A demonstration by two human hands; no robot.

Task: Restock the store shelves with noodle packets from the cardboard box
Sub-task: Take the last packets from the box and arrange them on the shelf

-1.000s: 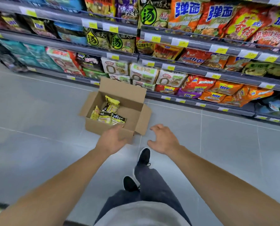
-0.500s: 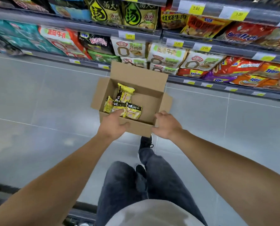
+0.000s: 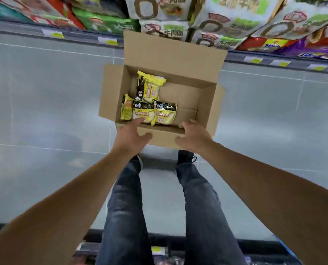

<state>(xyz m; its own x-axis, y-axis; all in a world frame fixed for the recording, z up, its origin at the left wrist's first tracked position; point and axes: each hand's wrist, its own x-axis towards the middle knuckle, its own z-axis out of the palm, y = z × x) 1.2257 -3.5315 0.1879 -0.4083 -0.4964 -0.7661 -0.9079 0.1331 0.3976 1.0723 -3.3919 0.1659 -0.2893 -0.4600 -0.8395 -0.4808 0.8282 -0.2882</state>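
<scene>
1. The cardboard box (image 3: 180,54) sits open on the grey tiled floor (image 3: 44,111) just in front of the bottom store shelf (image 3: 274,61), its flaps folded outward and the far flap standing up against the shelf goods
2. Inside the box, yellow-and-black noodle packets (image 3: 149,109) lie bunched in the left half: one near the far wall, three side by side against the near wall; the right half of the box floor shows bare cardboard
3. The left hand (image 3: 130,138) is on the near wall of the box, fingers reaching over the rim so that the tips touch the middle packet of the near row, thumb spread along the outside of the wall; the fingers look fairly straight, and no packet is lifted
4. The right hand (image 3: 193,138) grips the same near wall further right, fingers curled over the rim into the box and thumb pressed on the outer face
5. Both forearms stretch down from the lower corners of the view, and between them are the person's legs in dark jeans (image 3: 125,217) and black shoes (image 3: 186,156), the toes just short of the box
6. The shelf above the box is packed with larger noodle bags (image 3: 213,25) in white, green, red and purple, with yellow price tags (image 3: 255,60) along the shelf edge; the print is blurred
</scene>
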